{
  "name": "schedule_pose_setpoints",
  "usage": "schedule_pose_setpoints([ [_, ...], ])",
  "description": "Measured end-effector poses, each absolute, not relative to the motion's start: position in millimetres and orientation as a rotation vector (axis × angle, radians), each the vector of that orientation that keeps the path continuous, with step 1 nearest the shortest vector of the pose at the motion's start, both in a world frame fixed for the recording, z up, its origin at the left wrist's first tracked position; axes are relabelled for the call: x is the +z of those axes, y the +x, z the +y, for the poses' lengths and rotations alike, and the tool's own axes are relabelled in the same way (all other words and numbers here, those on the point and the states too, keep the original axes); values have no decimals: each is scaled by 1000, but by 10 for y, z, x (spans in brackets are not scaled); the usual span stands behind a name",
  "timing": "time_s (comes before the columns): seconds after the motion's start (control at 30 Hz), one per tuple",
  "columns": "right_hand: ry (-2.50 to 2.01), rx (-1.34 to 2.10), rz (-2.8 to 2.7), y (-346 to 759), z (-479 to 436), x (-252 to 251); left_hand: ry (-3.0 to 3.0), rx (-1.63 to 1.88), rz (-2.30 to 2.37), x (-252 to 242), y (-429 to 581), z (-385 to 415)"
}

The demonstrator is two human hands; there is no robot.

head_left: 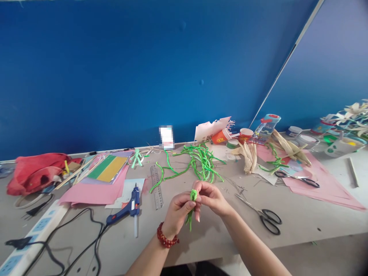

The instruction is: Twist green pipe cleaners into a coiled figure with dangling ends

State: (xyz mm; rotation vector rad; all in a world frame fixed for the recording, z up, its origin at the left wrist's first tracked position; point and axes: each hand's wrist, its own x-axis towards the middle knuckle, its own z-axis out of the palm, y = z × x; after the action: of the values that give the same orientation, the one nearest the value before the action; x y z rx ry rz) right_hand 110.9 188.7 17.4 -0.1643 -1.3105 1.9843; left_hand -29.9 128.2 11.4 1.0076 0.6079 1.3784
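Both hands are together at lower center, the **left hand (177,214)** and **right hand (211,198)** pinching a small twisted **green pipe cleaner (193,196)** between their fingertips, its tail hanging down toward the **table (301,226)**. A **bead bracelet (165,235)** (red, a snug fit) circles the left wrist.

Just left of the hands lie a **ruler (156,192)** and a blue **glue gun (133,203)**, its cord looping toward a **power strip (37,230)** at lower left. Just right of them sit **scissors (266,220)** with black handles. A loose **green pile (202,163)** of more pipe cleaners spreads across the table's far side, above the hands.

Farther back, **corn husks (248,157)** lie at upper right of center, with **paper cups (221,136)** behind the pile. **Pink paper (92,193)** sits left of center, beside a **red cloth (37,174)** at far left. A second pair, **black scissors (297,179)**, rests on a **pink sheet (324,188)** at right.
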Motion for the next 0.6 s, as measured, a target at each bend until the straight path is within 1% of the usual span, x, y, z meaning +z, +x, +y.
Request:
schedule_pose_setpoints([
  [0.27,-251,1963,-1284,1101,1902,148,923,1322,742,121,-320,1303],
  [0.6,-332,1962,-1288,1116,1904,159,1102,1184,832,167,-383,1314],
])
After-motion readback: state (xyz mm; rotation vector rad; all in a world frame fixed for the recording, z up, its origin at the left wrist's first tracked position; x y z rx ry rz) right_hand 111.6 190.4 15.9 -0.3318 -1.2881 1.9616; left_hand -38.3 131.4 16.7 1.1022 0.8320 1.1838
